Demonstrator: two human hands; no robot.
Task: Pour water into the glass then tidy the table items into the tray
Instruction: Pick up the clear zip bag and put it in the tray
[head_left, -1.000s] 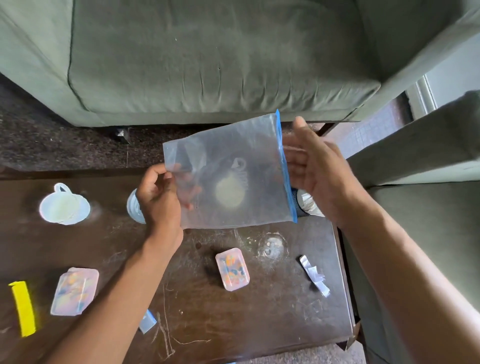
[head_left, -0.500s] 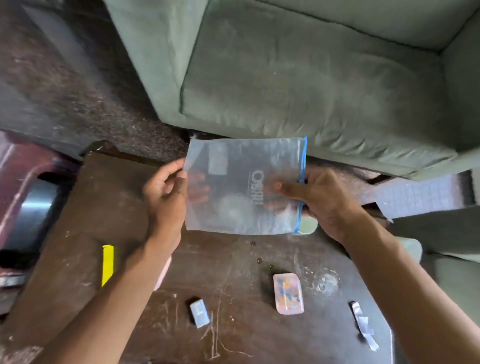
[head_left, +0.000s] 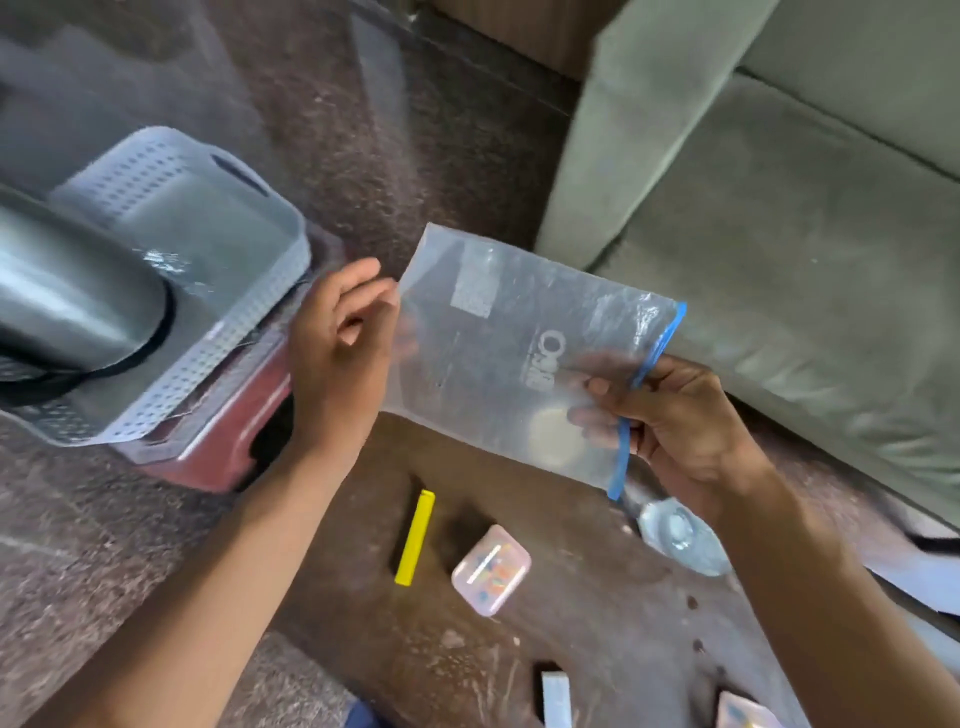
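Presently, a clear zip bag (head_left: 519, 358) with a blue seal strip is held in the air at centre frame, above the far edge of the dark wooden bench (head_left: 597, 623). The right hand (head_left: 680, 421) reaches in from the lower right, its grip pinching the bag at the blue strip, thumb in front. The left hand (head_left: 337, 353), forearm rising from the lower left, has loosely curled fingers at the bag's opposite edge; firm contact cannot be told. A perforated grey tray (head_left: 218, 291) sits at left frame on a red box (head_left: 228, 431). On the bench lie a yellow strip (head_left: 415, 538) and a pink case (head_left: 491, 569).
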